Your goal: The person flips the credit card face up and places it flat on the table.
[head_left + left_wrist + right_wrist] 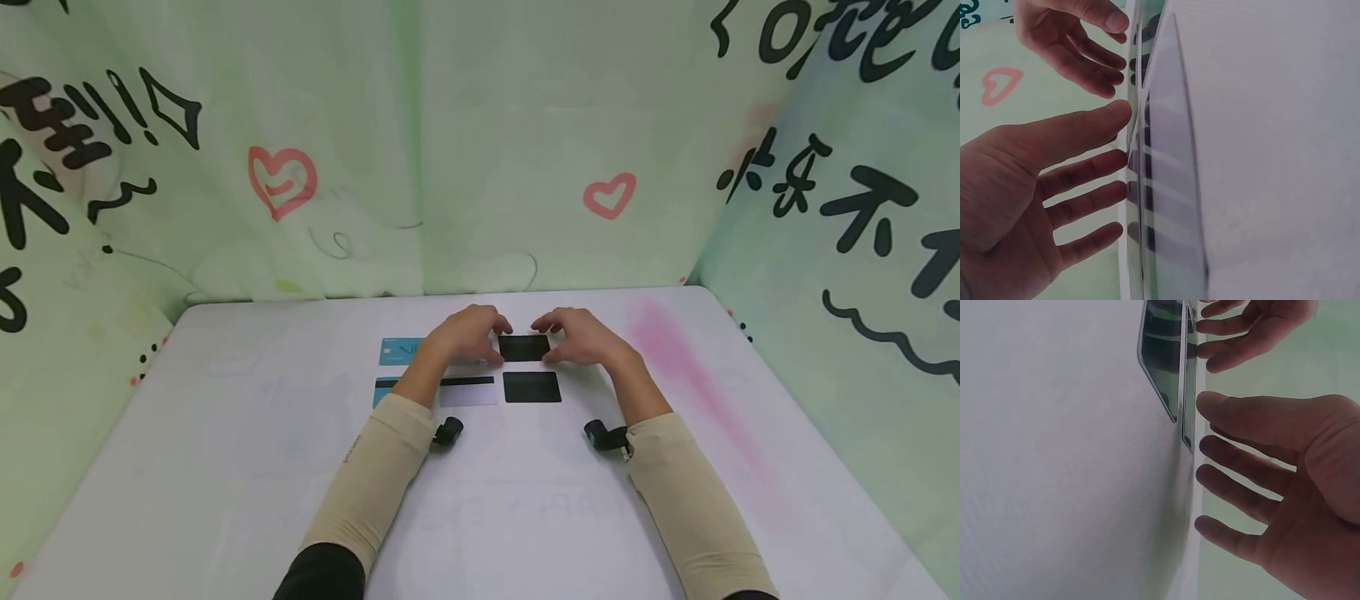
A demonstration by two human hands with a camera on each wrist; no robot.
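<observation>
On the white table lie two rows of flat cards. The upper black card (524, 348) is between my hands, the left hand (471, 333) at its left side and the right hand (579, 337) at its right. The fingers of both hands are spread and only gently bent; whether the fingertips touch the card is hard to tell. Directly below it lies another black card (532, 387), with a pale card with a black stripe (468, 394) to its left. My left hand and forearm partly cover a blue card (397, 351) and a striped blue card (382, 389).
Pale green curtains (495, 167) with hearts and black writing hang behind and beside the table (300, 467). A pink smear (690, 375) marks the tabletop on the right. Small black cameras (448, 431) sit at both wrists.
</observation>
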